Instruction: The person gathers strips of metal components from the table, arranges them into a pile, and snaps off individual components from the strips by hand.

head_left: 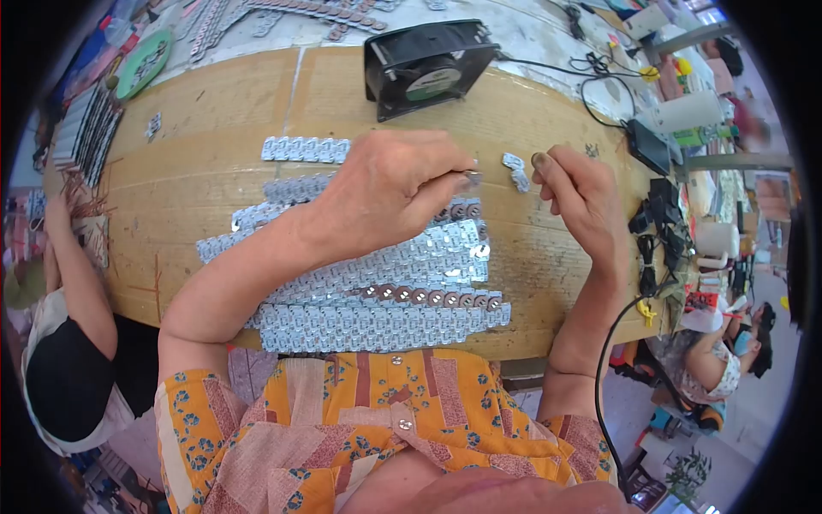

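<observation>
My left hand [396,184] is raised over the rows of parts, thumb and forefinger pinched on a small shiny piece too small to name. Under and beside it, strips of small silvery metal parts [368,327] lie in layered rows on the brown board, some showing round brown discs. A separate short strip [306,149] lies above the others, partly behind my left hand. My right hand [575,193] is to the right, fingers curled together; what they hold, if anything, is hidden. Between my hands, a small cluster of silvery pieces [516,171] rests on the board.
A black fan [428,73] stands at the back of the board [197,171], its cable running right. Black adapters [648,147] lie at the right edge. A green tray [144,64] and stacked strips [89,133] are at the left, near another person's arm [81,274].
</observation>
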### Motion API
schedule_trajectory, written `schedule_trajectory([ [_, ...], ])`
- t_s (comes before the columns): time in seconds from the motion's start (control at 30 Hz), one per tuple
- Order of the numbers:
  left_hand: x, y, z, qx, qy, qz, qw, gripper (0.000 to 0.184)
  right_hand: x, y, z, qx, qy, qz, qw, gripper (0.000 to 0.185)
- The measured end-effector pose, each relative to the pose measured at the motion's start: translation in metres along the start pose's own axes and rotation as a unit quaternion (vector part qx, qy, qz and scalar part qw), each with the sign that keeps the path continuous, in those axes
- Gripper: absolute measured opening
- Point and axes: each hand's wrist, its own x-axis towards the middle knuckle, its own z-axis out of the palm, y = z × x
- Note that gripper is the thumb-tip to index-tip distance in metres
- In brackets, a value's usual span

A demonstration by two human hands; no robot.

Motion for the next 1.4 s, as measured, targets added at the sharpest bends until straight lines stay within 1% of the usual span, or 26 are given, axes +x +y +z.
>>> schedule_trajectory([
  [0.1, 0.000, 0.013, -0.002, -0.083, 0.015, -0.088, 0.993, 0.018, -0.011, -0.017, 0.017, 0.150, -0.070, -0.051, 0.985, 0.026],
  [0.13, 0.000, 0.015, -0.003, -0.088, 0.007, -0.084, 0.993, 0.019, -0.009, -0.016, 0.024, 0.146, -0.089, -0.117, 0.978, 0.027],
  [0.23, 0.000, 0.016, -0.008, -0.095, -0.009, -0.084, 0.992, 0.019, -0.010, -0.012, 0.039, 0.172, -0.086, -0.131, 0.973, 0.025],
  [0.3, 0.001, 0.017, -0.011, -0.088, -0.017, -0.089, 0.992, 0.019, -0.011, -0.014, 0.038, 0.187, -0.070, -0.113, 0.973, 0.025],
  [0.33, 0.002, 0.016, -0.011, -0.078, -0.012, -0.077, 0.994, 0.019, -0.011, -0.015, 0.036, 0.192, -0.061, -0.106, 0.974, 0.025],
  [0.43, 0.002, 0.013, -0.008, -0.055, -0.003, -0.041, 0.998, 0.017, -0.010, -0.011, 0.035, 0.172, -0.085, -0.124, 0.974, 0.025],
  [0.5, 0.001, 0.014, -0.007, -0.048, -0.008, -0.021, 0.999, 0.015, -0.011, -0.012, 0.037, 0.183, -0.083, -0.119, 0.972, 0.025],
  [0.6, 0.001, 0.015, -0.006, -0.043, 0.010, -0.054, 0.998, 0.013, -0.011, -0.012, 0.035, 0.202, -0.066, -0.103, 0.972, 0.025],
  [0.63, 0.001, 0.014, -0.006, -0.040, 0.006, -0.038, 0.998, 0.013, -0.011, -0.012, 0.034, 0.207, -0.057, -0.096, 0.972, 0.025],
  [0.7, 0.002, 0.011, -0.005, -0.033, -0.001, -0.003, 0.999, 0.013, -0.010, -0.013, 0.038, 0.193, -0.074, -0.118, 0.971, 0.024],
  [0.8, 0.000, 0.011, -0.004, -0.024, -0.011, -0.011, 1.000, 0.015, -0.012, -0.013, 0.042, 0.179, -0.077, -0.119, 0.974, 0.023],
  [0.83, 0.000, 0.011, -0.002, -0.038, -0.002, -0.032, 0.999, 0.017, -0.011, -0.012, 0.041, 0.171, -0.073, -0.117, 0.976, 0.023],
  [0.9, -0.001, 0.011, 0.001, -0.068, 0.013, -0.075, 0.995, 0.019, -0.011, -0.013, 0.038, 0.121, -0.056, -0.156, 0.979, 0.022],
  [0.93, 0.000, 0.010, 0.001, -0.073, 0.016, -0.058, 0.995, 0.020, -0.011, -0.013, 0.036, 0.095, -0.046, -0.176, 0.979, 0.021],
  [1.0, 0.001, 0.011, -0.001, -0.082, 0.019, -0.028, 0.996, 0.021, -0.013, -0.018, 0.045, 0.133, -0.031, -0.148, 0.979, 0.022],
  [1.03, 0.000, 0.011, -0.002, -0.100, 0.008, -0.037, 0.994, 0.022, -0.014, -0.019, 0.049, 0.153, -0.023, -0.134, 0.979, 0.023],
  [1.07, 0.000, 0.010, -0.004, -0.119, -0.002, -0.045, 0.992, 0.022, -0.013, -0.017, 0.049, 0.234, -0.047, -0.086, 0.967, 0.025],
  [1.13, 0.001, 0.010, -0.006, -0.140, -0.017, -0.051, 0.989, 0.022, -0.011, -0.013, 0.049, 0.389, -0.093, 0.014, 0.916, 0.029],
  [1.2, 0.003, 0.010, -0.009, -0.140, -0.021, -0.046, 0.989, 0.022, -0.014, -0.010, 0.052, 0.434, -0.105, 0.034, 0.894, 0.031],
  [1.23, 0.004, 0.012, -0.012, -0.155, -0.035, -0.062, 0.985, 0.022, -0.013, -0.010, 0.053, 0.457, -0.111, 0.044, 0.882, 0.033],
  [1.3, 0.004, 0.015, -0.017, -0.188, -0.067, -0.096, 0.975, 0.022, -0.013, -0.011, 0.056, 0.492, -0.126, 0.030, 0.861, 0.033],
  [1.33, 0.004, 0.015, -0.016, -0.189, -0.067, -0.104, 0.974, 0.023, -0.013, -0.011, 0.057, 0.510, -0.133, 0.024, 0.850, 0.034],
  [1.4, 0.005, 0.015, -0.015, -0.188, -0.066, -0.120, 0.973, 0.023, -0.012, -0.009, 0.059, 0.510, -0.118, 0.038, 0.851, 0.034],
])
